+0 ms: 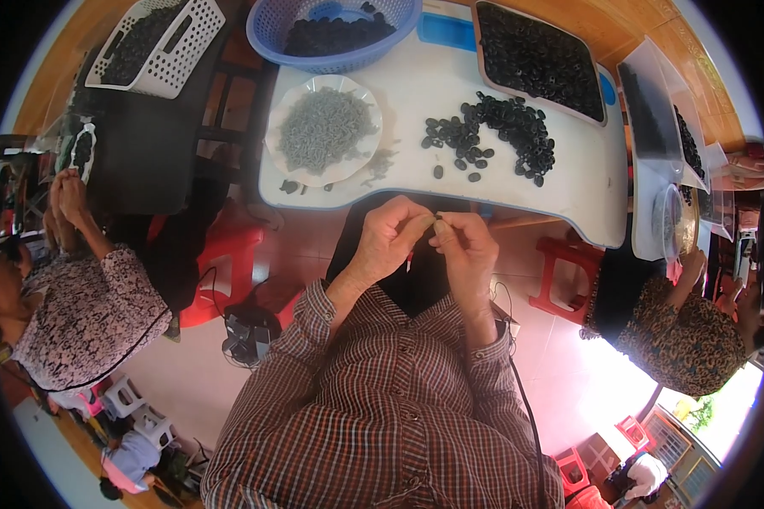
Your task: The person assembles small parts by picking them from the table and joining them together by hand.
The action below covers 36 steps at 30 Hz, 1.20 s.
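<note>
My left hand (390, 233) and my right hand (464, 250) meet in front of the near table edge, fingertips almost touching. Pinched between them is a small dark piece (438, 218), mostly hidden by the fingers; its exact kind is too small to make out. Just beyond my left hand, a white scalloped plate (273, 140) holds a heap of small grey translucent pieces (327, 127). Loose black oval pieces (518, 127) lie spread on the white table (407, 93), farther away and to the right of my hands.
A blue perforated basin (272, 53) and a rimmed tray (603, 102), both with black pieces, stand at the back. A white basket (182, 64) is on the dark table at left. People sit on both sides, near red stools (229, 254). A cable (526, 399) runs by my right arm.
</note>
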### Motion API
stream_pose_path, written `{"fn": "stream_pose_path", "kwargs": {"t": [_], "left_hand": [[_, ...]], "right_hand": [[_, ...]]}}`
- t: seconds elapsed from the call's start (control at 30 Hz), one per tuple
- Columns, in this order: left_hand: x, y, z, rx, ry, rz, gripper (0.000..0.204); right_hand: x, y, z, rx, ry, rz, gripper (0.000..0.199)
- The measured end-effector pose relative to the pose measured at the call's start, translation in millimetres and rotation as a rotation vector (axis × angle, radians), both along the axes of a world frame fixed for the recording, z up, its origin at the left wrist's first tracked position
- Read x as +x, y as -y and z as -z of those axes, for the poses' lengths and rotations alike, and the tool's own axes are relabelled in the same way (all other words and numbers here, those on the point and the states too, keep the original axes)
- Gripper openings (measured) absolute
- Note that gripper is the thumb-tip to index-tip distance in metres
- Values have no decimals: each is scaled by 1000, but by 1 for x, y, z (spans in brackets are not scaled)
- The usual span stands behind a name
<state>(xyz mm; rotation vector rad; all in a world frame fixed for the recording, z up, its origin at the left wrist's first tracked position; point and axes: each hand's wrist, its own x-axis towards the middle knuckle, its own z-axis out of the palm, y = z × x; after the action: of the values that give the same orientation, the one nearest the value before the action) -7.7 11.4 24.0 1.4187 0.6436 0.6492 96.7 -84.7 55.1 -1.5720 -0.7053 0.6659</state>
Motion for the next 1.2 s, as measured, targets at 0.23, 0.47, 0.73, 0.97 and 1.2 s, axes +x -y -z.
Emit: {"fn": "stream_pose_path", "kwargs": {"t": [0.23,0.47,0.73,0.97,1.2], "left_hand": [[2,1,3,-46,1,-7,10],[0,-1,2,-304,34,46,18],[1,2,1,-233,56,11,17],[3,2,9,-52,13,-2,8],[7,2,7,141,-20,-54,6]], "right_hand": [[3,2,4,-56,-209,26,16],[4,1,5,-33,-250,23,15],[5,2,6,-4,-335,39,15],[5,1,4,-20,-343,35,15],[1,-1,0,-76,-239,60,11]]}}
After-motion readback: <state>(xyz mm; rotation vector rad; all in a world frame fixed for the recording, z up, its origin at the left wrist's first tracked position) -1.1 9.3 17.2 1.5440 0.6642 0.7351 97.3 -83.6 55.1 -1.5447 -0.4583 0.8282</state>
